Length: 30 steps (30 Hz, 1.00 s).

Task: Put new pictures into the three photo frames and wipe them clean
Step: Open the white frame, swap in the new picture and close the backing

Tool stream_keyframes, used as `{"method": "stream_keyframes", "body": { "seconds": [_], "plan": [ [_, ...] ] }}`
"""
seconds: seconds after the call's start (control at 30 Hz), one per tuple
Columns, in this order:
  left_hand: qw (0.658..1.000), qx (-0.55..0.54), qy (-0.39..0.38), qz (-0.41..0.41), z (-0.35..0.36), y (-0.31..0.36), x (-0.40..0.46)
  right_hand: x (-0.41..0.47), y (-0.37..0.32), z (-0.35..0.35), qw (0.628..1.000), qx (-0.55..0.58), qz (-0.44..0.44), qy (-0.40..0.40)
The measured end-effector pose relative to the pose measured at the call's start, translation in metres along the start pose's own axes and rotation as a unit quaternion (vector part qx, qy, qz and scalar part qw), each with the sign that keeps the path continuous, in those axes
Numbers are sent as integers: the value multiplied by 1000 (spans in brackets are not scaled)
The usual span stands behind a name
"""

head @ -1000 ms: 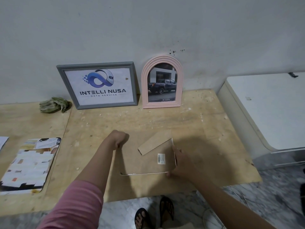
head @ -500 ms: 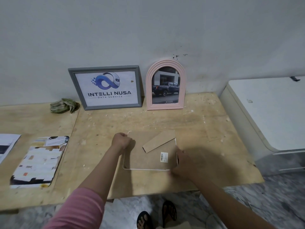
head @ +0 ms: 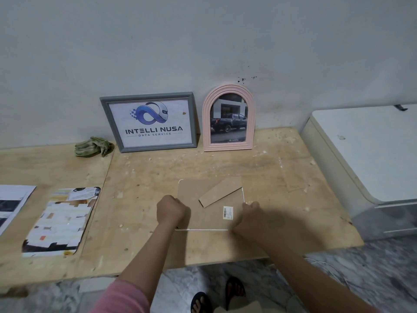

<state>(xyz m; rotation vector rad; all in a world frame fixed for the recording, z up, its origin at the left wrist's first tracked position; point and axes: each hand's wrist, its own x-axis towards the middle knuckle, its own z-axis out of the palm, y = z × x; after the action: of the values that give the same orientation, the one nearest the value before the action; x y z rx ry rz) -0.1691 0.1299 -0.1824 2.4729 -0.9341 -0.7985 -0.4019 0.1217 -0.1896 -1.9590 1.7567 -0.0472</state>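
While both fists, left hand (head: 170,210) and right hand (head: 249,219), clamp the face-down third frame (head: 211,205) near the table's (head: 259,168) front edge, its backing probably wants securing, then flipping

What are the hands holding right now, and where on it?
Both hold the face-down frame lying on the table. The left hand grips its left edge, and the right hand grips its right edge near the barcode sticker.

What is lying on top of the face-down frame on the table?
On the face-down frame lie its cardboard stand flap and a barcode sticker. Both hands cover its side edges; its front is hidden.
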Motion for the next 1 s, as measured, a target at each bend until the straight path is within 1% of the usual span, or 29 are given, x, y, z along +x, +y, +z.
{"method": "stream_keyframes", "body": {
  "seconds": [0.17, 0.3, 0.37, 0.53, 0.63, 0.8, 0.87, 0.93, 1.0],
  "plan": [
    [999, 16, -5, 29, -2, 0, 0, 3, -3, 1, 999, 33, 32, 3],
    [991, 53, -25, 120, -5, 11, 15, 5, -4, 4, 997, 68, 36, 21],
    [986, 75, -35, 145, -6, 20, 25, 6, -5, 3, 994, 93, 58, 11],
    [979, 146, -68, 123, -5, 37, 44, 12, -6, 3, 992, 105, 74, 16],
    [981, 150, -54, 108, -1, 43, 46, 13, -6, 6, 989, 120, 86, 19],
    [993, 82, -43, 71, -5, 45, 52, 18, -5, 10, 977, 180, 116, 23],
    [996, 30, -32, 75, -7, 45, 56, 19, -4, 10, 975, 185, 120, 26],
    [995, -36, -39, 79, -11, 46, 56, 20, -3, 12, 974, 187, 126, 25],
    [992, -100, -41, 66, -14, 45, 56, 22, -3, 12, 972, 190, 134, 26]
  ]
}}
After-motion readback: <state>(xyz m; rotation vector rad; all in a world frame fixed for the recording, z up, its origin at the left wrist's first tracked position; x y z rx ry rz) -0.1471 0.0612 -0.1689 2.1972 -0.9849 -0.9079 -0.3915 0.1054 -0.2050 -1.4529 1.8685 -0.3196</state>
